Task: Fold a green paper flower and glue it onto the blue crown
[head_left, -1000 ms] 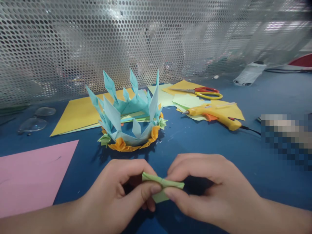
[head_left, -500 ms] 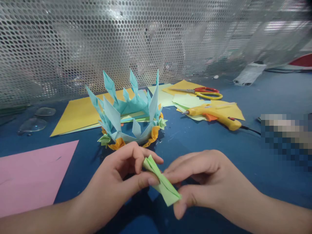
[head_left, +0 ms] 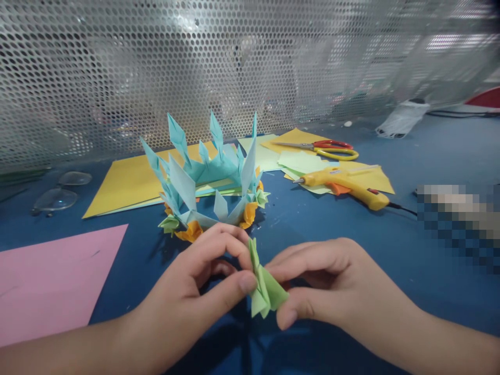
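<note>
While your left hand (head_left: 207,276) is pinching folded green paper (head_left: 260,297), your right hand (head_left: 328,284) is gripping its flap (head_left: 276,290); paper crown (head_left: 221,207) standing beyond fingertips (head_left: 247,283).

A hand could pass over the blue tabletop (head_left: 291,219) between the spiked paper crown (head_left: 219,170) and the yellow glue gun (head_left: 349,188). Just beyond the left hand (head_left: 211,276), the crown's upright points block the way, with the perforated screen (head_left: 219,62) behind; folded green paper (head_left: 264,289) fills the gap to the right hand (head_left: 332,276).
</note>
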Tool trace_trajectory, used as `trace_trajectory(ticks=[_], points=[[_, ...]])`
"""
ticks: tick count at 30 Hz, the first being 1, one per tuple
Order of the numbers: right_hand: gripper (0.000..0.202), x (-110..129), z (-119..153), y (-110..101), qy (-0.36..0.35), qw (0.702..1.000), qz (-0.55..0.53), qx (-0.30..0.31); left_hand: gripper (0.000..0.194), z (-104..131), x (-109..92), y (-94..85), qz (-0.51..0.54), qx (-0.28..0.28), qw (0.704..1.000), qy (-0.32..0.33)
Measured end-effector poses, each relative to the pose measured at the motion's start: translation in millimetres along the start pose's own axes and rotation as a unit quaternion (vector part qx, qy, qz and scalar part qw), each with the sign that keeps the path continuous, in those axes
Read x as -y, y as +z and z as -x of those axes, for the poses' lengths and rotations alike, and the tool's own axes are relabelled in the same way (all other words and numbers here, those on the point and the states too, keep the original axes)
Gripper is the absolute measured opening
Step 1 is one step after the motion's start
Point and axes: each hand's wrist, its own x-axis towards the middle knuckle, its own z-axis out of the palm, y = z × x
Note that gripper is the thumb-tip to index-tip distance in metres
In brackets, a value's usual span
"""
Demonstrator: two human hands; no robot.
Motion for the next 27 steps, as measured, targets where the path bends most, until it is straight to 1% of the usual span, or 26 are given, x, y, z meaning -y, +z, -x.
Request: trace_trajectory(ticks=[1, 2, 5, 6, 7, 9, 11, 15, 18, 22, 25, 27], points=[[0.022, 0.5, 0.3, 0.3, -0.005, 1.000, 0.014, -0.003, 0.008, 1.1, 1.2, -0.4, 0.024, 0.013, 1.000, 0.000], [0.019, 0.8, 0.7, 0.7, -0.014, 0.999, 0.034, -0.007, 0.013, 2.3, 2.5, -0.7, 0.048, 0.027, 0.999, -0.002], [0.015, 1.5, 2.6, 3.5, -0.070, 0.991, 0.114, -0.027, 0.050, 5.4, 6.1, -0.9, 0.092, 0.062, 0.994, -0.009], [0.016, 1.7, 3.1, 4.7, -0.092, 0.985, 0.143, -0.034, 0.056, 5.9, 6.8, -0.4, 0.095, 0.069, 0.993, -0.014], [0.018, 1.9, 3.5, 5.8, -0.112, 0.978, 0.171, -0.043, 0.056, 6.1, 7.1, 0.4, 0.095, 0.072, 0.993, -0.017], [0.020, 2.7, 3.8, 7.7, -0.145, 0.963, 0.221, -0.061, 0.047, 5.6, 6.1, 2.6, 0.085, 0.067, 0.994, -0.024], [0.020, 3.9, 3.7, 8.6, -0.167, 0.951, 0.249, -0.075, 0.038, 4.5, 3.6, 4.6, 0.056, 0.055, 0.997, -0.023], [0.019, 4.9, 4.4, 7.7, -0.174, 0.935, 0.291, -0.104, 0.019, 2.0, -1.3, 4.7, -0.016, 0.019, 1.000, 0.011], [0.018, 2.7, 5.3, 6.6, -0.175, 0.931, 0.304, -0.102, 0.019, 0.4, -1.3, 2.7, -0.055, -0.015, 0.998, 0.034], [0.021, 0.2, 5.5, 6.5, -0.207, 0.930, 0.292, -0.086, 0.016, 0.1, 0.3, 1.7, -0.090, -0.023, 0.994, 0.054], [0.019, 2.3, 5.1, 6.2, -0.244, 0.912, 0.313, -0.103, 0.012, 2.4, -0.8, 1.7, -0.125, -0.028, 0.989, 0.074], [0.017, 4.8, 5.1, 5.9, -0.263, 0.898, 0.337, -0.099, 0.010, 3.9, -2.1, 2.0, -0.148, -0.025, 0.985, 0.080]])
